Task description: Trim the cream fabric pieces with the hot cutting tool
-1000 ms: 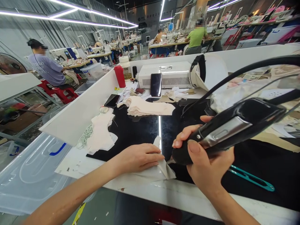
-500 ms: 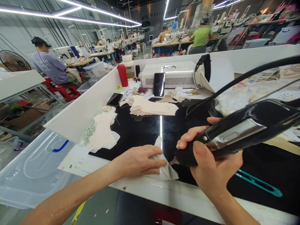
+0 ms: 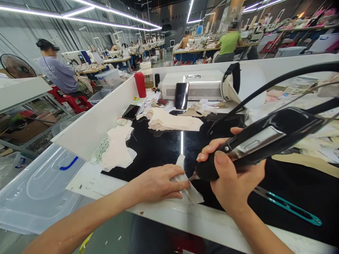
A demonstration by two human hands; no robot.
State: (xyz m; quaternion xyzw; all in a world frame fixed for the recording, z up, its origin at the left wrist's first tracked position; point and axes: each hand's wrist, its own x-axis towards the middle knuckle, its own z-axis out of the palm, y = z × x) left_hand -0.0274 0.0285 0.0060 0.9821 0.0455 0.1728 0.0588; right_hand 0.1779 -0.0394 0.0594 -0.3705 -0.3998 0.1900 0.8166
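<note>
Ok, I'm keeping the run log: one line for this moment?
left hand: flat on thin whitish fabric piece; right hand: gripping black-and-silver corded handheld tool; teal-handled snips: on black surface

From my remote seat I see a black handheld power tool [image 3: 254, 141] with a silver side panel, slanting tip-down to the left. Its tip meets or nearly meets a creased, pale fabric strip [image 3: 195, 196] on the black work surface [image 3: 159, 150].
</note>
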